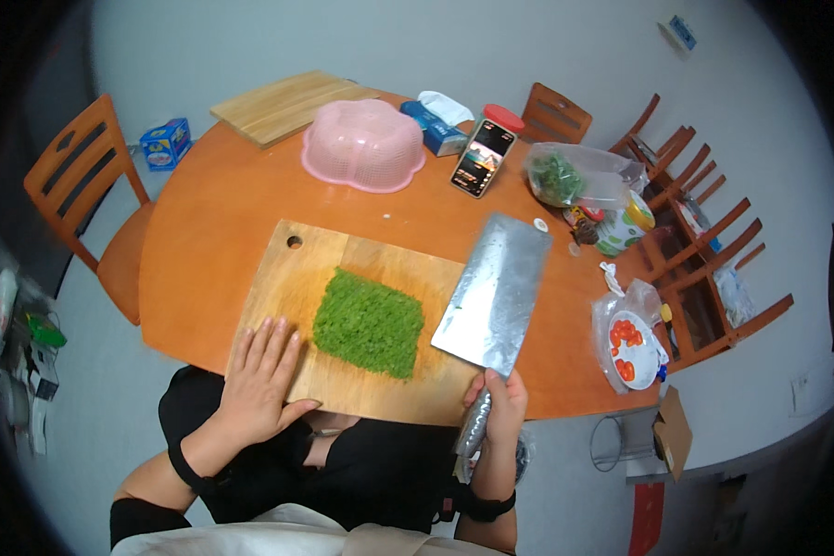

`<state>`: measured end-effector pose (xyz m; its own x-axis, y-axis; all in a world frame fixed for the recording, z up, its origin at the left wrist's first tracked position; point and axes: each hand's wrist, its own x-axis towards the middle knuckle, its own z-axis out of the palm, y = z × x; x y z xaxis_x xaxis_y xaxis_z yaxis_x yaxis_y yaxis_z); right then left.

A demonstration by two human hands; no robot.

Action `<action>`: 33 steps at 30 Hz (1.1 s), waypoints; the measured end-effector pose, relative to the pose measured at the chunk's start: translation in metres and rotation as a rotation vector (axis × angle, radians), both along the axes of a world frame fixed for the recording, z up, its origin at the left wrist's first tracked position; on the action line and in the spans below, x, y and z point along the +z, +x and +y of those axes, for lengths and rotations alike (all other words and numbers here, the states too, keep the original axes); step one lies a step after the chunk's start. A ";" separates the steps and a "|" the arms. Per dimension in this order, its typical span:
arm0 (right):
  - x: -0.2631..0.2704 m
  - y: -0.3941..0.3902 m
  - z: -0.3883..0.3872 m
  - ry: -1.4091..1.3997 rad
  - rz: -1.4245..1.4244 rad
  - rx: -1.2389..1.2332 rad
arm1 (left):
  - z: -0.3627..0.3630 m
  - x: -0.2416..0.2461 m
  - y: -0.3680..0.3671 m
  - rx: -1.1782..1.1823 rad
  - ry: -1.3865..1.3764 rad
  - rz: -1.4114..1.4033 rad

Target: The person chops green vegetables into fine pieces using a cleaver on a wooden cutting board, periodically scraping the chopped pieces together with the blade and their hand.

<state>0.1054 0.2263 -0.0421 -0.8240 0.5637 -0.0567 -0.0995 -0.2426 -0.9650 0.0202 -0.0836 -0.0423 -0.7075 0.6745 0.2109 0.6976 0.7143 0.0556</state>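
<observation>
My right hand [504, 403] grips the metal handle of a Chinese cleaver [497, 292]. Its broad blade is tilted over the right edge of a wooden cutting board [285, 278], with a small green speck stuck to it. Finely chopped green vegetable [368, 323] lies in a flattened, roughly rectangular patch on the middle of the board. Flat on the board's lower left corner rests my left hand [260, 379], fingers apart and thumb along the near edge. It holds nothing.
On the orange wooden table [201, 278] stand an upturned pink plastic basket [363, 142], a second board [285, 108], a tissue box [434, 128] and a propped phone [483, 158]. Bagged greens [556, 179] and a white plate [639, 347] with cut red pieces lie right. A wooden chair [97, 201] stands left.
</observation>
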 end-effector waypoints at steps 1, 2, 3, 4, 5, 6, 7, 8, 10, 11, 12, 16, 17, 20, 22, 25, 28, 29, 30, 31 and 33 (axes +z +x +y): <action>-0.002 -0.001 0.001 -0.008 -0.007 0.019 | -0.002 0.002 0.002 0.019 -0.008 -0.007; -0.007 -0.003 0.004 0.002 0.041 0.019 | -0.002 0.004 0.004 0.004 -0.014 -0.016; -0.009 -0.002 0.007 0.012 0.084 0.015 | -0.001 0.006 0.007 -0.014 -0.018 -0.030; -0.009 -0.002 0.008 -0.013 0.110 0.022 | -0.002 0.004 0.009 -0.010 -0.008 -0.054; -0.006 0.000 0.009 -0.015 0.092 0.022 | -0.002 0.002 0.014 -0.006 -0.014 -0.069; -0.005 0.001 0.009 -0.027 0.112 0.016 | -0.003 0.000 0.018 0.001 0.006 -0.077; -0.004 0.001 0.008 -0.038 0.132 0.008 | -0.004 0.000 0.023 0.007 0.027 -0.085; -0.006 0.001 0.009 -0.046 0.137 0.016 | -0.004 0.001 0.027 0.019 0.026 -0.102; -0.007 -0.001 0.007 -0.059 0.137 0.025 | -0.010 -0.001 0.032 0.019 0.018 -0.117; -0.007 0.000 0.009 -0.065 0.134 0.033 | -0.011 0.000 0.035 0.004 0.019 -0.125; -0.009 0.000 0.009 -0.046 0.128 0.029 | -0.013 0.001 0.038 0.015 0.013 -0.127; -0.006 0.000 0.006 -0.039 0.117 0.025 | -0.024 0.006 0.045 -0.065 -0.015 -0.172; -0.006 -0.001 0.005 -0.039 0.118 0.023 | -0.028 0.008 0.047 -0.101 -0.009 -0.188; -0.007 0.000 0.007 -0.040 0.126 0.035 | -0.038 0.022 0.052 -0.162 0.056 -0.266; -0.006 0.001 0.009 -0.033 0.124 0.030 | -0.045 0.039 0.047 -0.205 0.222 -0.416; -0.006 0.004 0.020 -0.121 0.096 0.082 | -0.049 0.053 0.037 -0.075 0.610 -0.558; -0.002 -0.001 0.023 -0.127 0.000 0.136 | -0.046 0.048 0.026 -0.049 0.939 -0.783; 0.003 -0.002 0.024 -0.080 -0.048 0.156 | -0.042 0.046 0.020 -0.077 1.136 -0.857; 0.002 -0.001 0.028 -0.087 -0.062 0.178 | -0.038 0.045 0.016 -0.101 1.334 -0.934; 0.000 -0.001 0.033 -0.094 -0.076 0.201 | -0.032 0.045 0.012 -0.126 1.416 -0.979; 0.001 0.001 0.043 -0.066 -0.085 0.205 | -0.021 0.047 0.005 -0.097 1.472 -1.015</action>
<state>0.1064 0.2692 -0.0409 -0.9117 0.3779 -0.1616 0.0389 -0.3120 -0.9493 0.0254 -0.1050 0.0045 -0.9034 0.3946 0.1679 0.0204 -0.3516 0.9359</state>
